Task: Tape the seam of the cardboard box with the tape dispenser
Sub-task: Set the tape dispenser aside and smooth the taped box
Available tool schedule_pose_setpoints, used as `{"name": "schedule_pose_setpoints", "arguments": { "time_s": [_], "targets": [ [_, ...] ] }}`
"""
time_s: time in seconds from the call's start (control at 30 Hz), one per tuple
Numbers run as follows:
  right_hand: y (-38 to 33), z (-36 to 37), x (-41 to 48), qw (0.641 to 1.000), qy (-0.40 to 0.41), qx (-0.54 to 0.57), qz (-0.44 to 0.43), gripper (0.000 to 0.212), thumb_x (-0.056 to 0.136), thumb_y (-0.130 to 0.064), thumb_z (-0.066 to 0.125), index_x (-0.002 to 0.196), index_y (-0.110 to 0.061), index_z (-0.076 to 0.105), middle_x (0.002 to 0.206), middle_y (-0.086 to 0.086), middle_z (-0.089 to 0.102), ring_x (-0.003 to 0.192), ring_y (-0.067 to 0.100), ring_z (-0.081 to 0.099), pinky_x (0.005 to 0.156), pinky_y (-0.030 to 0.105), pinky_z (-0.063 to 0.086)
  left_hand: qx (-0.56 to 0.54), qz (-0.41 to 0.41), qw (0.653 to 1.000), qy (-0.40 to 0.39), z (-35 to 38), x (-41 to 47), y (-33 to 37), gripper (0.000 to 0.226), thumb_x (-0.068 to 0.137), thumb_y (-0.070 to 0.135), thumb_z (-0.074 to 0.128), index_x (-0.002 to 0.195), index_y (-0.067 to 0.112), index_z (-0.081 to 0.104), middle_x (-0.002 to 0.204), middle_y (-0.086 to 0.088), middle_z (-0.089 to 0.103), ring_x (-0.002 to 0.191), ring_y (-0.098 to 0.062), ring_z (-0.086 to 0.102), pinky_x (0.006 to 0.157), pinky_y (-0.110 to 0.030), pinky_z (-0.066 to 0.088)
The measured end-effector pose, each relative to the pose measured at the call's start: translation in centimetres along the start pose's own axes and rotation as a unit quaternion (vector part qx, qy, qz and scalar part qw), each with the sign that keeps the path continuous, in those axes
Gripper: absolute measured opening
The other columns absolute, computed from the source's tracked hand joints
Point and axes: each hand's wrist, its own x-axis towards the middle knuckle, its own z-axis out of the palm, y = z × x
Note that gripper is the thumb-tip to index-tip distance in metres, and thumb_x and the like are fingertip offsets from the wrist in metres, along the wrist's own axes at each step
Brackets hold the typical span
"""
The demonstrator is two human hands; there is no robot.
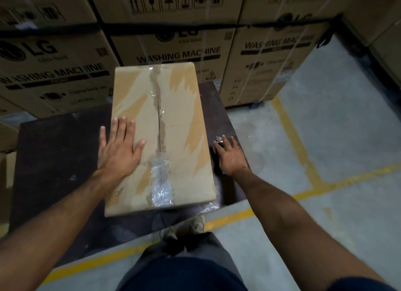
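I press my left hand [118,147] flat, fingers spread, on the cardboard box [158,136] mid-platform [56,151]; it looks stiff, light, slick with old tape. My right hand [230,155], open, reaches something dark beside its right edge, perhaps the dispenser.

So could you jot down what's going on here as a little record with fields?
setting: warehouse floor, stacked washing machine cartons behind
box: cardboard box lying on a dark platform
seam: centre seam runs lengthwise, torn old tape at the near end, gap visible
left hand: left hand flat on the box top, left of the seam
right hand: right hand open, reaching down beside the box's right edge
tape dispenser: not clearly visible
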Motion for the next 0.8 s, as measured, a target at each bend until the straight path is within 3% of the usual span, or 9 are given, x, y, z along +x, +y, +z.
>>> {"name": "schedule_pose_setpoints", "arguments": {
  "time_s": [0.2,0.33,0.4,0.47,0.53,0.6,0.7,0.8],
  "targets": [
    [0.0,0.1,0.0,1.0,0.005,0.002,-0.008,0.066,0.1,-0.025,0.05,0.164,-0.03,0.036,0.177,0.012,0.021,0.16,0.048,0.017,0.125,0.061,0.031,-0.003,-0.006,1.0,0.004,-0.3,0.0,0.1,0.075,0.109,0.061,0.018,0.17,0.021,0.004,0.181,-0.006,-0.002,0.167,-0.023,-0.009,0.133,-0.053,-0.011],
    [-0.2,-1.8,-0.3,0.999,0.022,0.023,-0.001,0.061,0.106,-0.049,0.035,0.166,-0.036,0.029,0.179,0.005,0.018,0.163,0.039,0.016,0.124,0.063,0.032,-0.003,-0.008,1.0,0.007,-0.2,0.0,0.1,0.074,0.109,0.061,0.019,0.17,0.021,0.006,0.181,-0.006,0.0,0.167,-0.024,-0.006,0.133,-0.054,-0.01],
    [-0.9,-4.1,-0.4,0.99,0.119,0.067,0.01,0.061,0.105,-0.05,0.031,0.163,-0.032,0.038,0.175,0.009,0.031,0.16,0.038,0.028,0.119,0.062,0.038,-0.002,-0.005,1.0,0.013,-0.1,0.1,0.0,0.075,0.109,0.061,0.018,0.17,0.021,0.006,0.181,-0.007,0.002,0.167,-0.024,-0.005,0.134,-0.054,-0.008],
    [-2.0,-7.0,-0.1,0.96,0.251,0.125,0.016,0.057,0.107,-0.047,0.034,0.158,-0.026,0.049,0.168,0.011,0.044,0.156,0.037,0.037,0.116,0.059,0.043,-0.006,-0.004,1.0,0.013,0.0,0.1,-0.1,0.075,0.109,0.061,0.018,0.17,0.02,0.007,0.181,-0.007,0.003,0.167,-0.024,-0.005,0.134,-0.055,-0.008],
    [-4.1,-10.0,-0.2,0.934,0.321,0.159,0.006,0.056,0.108,-0.049,0.037,0.157,-0.025,0.05,0.167,0.01,0.045,0.157,0.033,0.035,0.12,0.056,0.038,0.001,-0.001,1.0,0.014,-0.1,0.0,-0.1,0.076,0.108,0.062,0.015,0.17,0.02,0.006,0.181,-0.007,0.002,0.167,-0.024,-0.005,0.134,-0.056,-0.008],
    [-6.9,-11.8,-0.5,0.941,0.299,0.152,-0.039,0.061,0.107,-0.055,0.038,0.161,-0.028,0.042,0.172,0.008,0.036,0.162,0.03,0.025,0.127,0.054,0.025,0.002,-0.003,1.0,0.014,-0.1,0.0,-0.3,0.077,0.107,0.063,0.015,0.17,0.019,0.008,0.181,-0.008,0.004,0.167,-0.025,-0.003,0.134,-0.057,-0.007],
    [-10.8,-11.6,-1.0,0.97,0.205,0.092,-0.093,0.072,0.107,-0.067,0.027,0.169,-0.031,0.018,0.18,0.004,0.01,0.166,0.03,-0.002,0.133,0.058,0.001,0.002,0.004,1.0,0.022,-0.3,-0.3,-0.1,0.078,0.107,0.063,0.018,0.17,0.019,0.013,0.181,-0.009,0.008,0.168,-0.026,0.0,0.134,-0.057,-0.006],
    [-13.2,-9.9,-0.6,0.978,0.165,0.042,-0.118,0.078,0.105,-0.074,0.018,0.17,-0.033,0.006,0.181,0.004,0.0,0.165,0.034,-0.012,0.131,0.064,-0.005,-0.003,0.002,1.0,0.027,-0.4,-0.5,-0.2,0.077,0.107,0.063,0.023,0.17,0.019,0.015,0.18,-0.01,0.01,0.168,-0.027,0.002,0.134,-0.059,-0.004]
  ]
}}
